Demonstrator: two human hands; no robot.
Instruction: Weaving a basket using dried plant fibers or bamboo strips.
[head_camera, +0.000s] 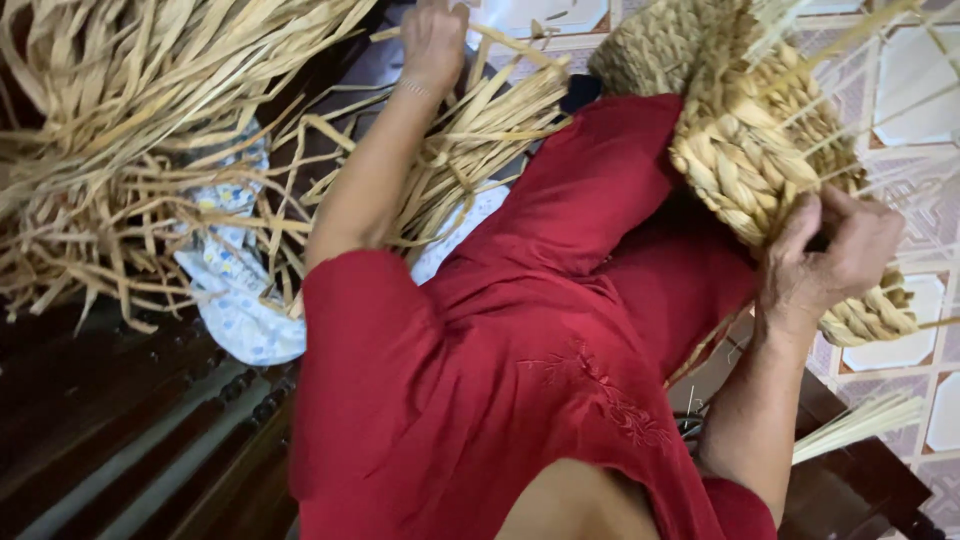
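both hands busy: left hand (432, 42) in straw (470, 130), right hand (835, 255) gripping basket rim (745, 165).

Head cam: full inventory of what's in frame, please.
woven basket: one, partly woven, tan, upper right on the lap
loose straw strips: a large pile, pale yellow, left and top
patterned cloth: one, white with blue, under the straw at left
thin pale sticks: a bundle, cream, lower right
tiled floor: white tiles, right edge
dark wooden bench: one, brown, lower left
red garment: one, centre
left hand: reaching into the straw, top centre
right hand: gripping the basket edge
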